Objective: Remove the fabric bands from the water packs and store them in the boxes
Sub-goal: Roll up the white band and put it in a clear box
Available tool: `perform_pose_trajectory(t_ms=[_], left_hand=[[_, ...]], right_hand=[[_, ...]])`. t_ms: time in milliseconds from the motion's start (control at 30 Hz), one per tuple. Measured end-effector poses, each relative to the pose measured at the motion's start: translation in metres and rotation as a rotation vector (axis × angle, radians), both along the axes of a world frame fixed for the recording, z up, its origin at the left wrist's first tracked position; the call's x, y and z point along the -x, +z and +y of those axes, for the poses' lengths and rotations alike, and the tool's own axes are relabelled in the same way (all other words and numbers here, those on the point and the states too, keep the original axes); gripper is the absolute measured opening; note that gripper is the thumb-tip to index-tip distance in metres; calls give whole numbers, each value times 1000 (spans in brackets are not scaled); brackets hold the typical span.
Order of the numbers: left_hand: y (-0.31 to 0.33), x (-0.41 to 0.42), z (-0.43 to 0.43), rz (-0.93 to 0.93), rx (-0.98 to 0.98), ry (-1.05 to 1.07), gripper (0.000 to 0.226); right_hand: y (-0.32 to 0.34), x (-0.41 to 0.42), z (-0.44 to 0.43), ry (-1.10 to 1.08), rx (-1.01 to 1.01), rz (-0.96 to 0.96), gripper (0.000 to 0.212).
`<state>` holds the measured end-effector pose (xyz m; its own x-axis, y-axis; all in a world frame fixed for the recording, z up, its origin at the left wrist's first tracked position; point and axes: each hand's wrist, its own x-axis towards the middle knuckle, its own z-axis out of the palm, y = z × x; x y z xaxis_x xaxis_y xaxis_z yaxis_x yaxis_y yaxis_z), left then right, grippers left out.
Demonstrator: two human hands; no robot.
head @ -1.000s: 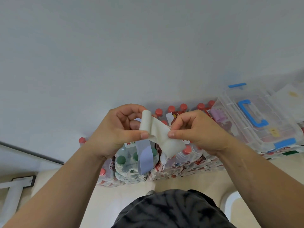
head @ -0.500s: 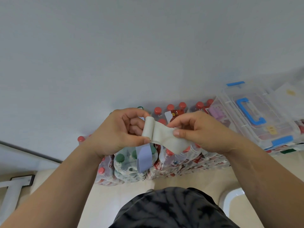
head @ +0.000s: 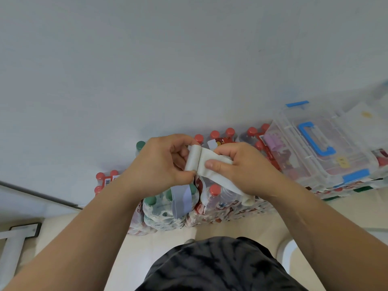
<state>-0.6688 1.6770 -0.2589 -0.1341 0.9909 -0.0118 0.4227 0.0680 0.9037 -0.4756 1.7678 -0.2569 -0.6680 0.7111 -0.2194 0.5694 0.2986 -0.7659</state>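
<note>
I hold a cream fabric band (head: 218, 177) above the water packs, partly rolled up. My left hand (head: 159, 164) grips the rolled end between thumb and fingers. My right hand (head: 241, 166) pinches the loose strip beside the roll, and the tail hangs down under that palm. Below, a pale blue band (head: 182, 199) wraps a pack of green-capped bottles (head: 161, 208). Red-capped water packs (head: 222, 198) stand along the wall. To the right a clear box with blue handle and clips (head: 319, 148) sits on more packs, with a lilac roll (head: 273, 141) inside.
A plain white wall (head: 189, 59) rises directly behind the packs. My dark patterned clothing (head: 216, 265) fills the lower middle over a beige floor. A white frame (head: 12, 242) lies at the lower left, and a white rounded object (head: 287, 253) sits at the lower right.
Both hands have drawn closer together as more of the cream band is wound onto the roll. The free strip between them is shorter than a second ago.
</note>
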Motion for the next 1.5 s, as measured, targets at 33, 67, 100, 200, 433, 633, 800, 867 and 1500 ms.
perform_pose_trajectory(t_ms=[33,67,100,200,433,633,800,867,1500], left_hand=[[0,1,0,-53,10,9,48],[1,2,0,-114,21,11,49],[1,2,0,-172,29,9,49],[0,3,-2,-288,33,2,47],[-1,2,-2,-216,35,-36,49],[4,-10,0,336,-45,-136,50],[0,-24,5,576,-119,-183,30],[-6,-27,6,635,-168,-156,35],[-20,-23,6,-426,-16,30,43]], right_hand=[[1,-1,2,0,-5,-1,25],[2,-3,4,4,4,-4,23],[4,-5,5,14,19,-12,21],[11,-8,8,71,15,-75,13],[11,-12,11,149,54,-115,16],[6,-14,8,194,68,-69,12],[0,-15,5,119,107,-4,15],[-2,-14,5,79,114,26,15],[-5,-9,7,-105,165,283,27]])
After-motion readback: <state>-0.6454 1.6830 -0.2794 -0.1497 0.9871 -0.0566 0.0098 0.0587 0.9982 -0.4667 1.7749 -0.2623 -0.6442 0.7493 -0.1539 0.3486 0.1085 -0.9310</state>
